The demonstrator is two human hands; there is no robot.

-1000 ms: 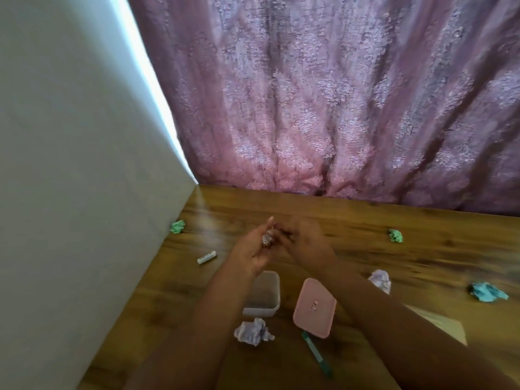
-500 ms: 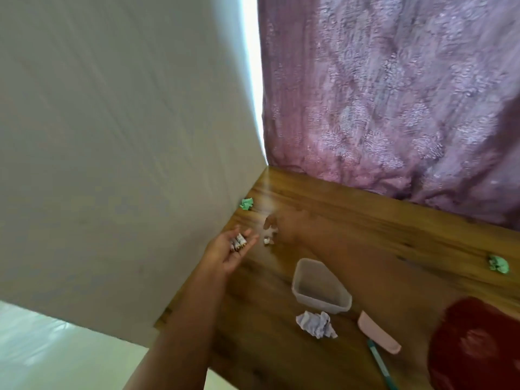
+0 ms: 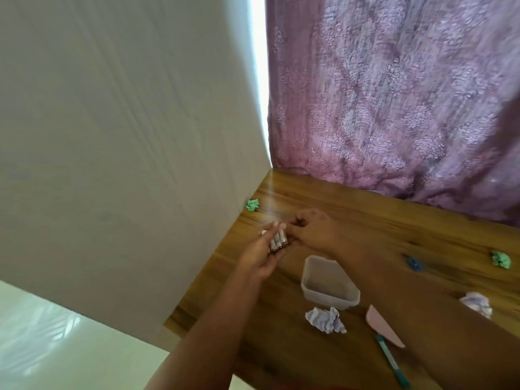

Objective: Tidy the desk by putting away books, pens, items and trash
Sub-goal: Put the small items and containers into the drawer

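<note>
We're cradling a few small batteries (image 3: 278,241) in the left hand (image 3: 263,256), its grip cupping loosely around them over the counter (image 3: 394,220), while the right hand (image 3: 311,230) is pinching narrow just beside them, though we cannot tell whether it is holding anything. Near our hands, the clear plastic container (image 3: 329,282) is sitting open with nothing showing inside, a crumpled paper ball (image 3: 326,319) lying just in front of it.

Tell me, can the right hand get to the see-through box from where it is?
Probably yes. The right hand is just beyond the clear box, which stands open with nothing between them. The pink lid lies off to the side.
</note>
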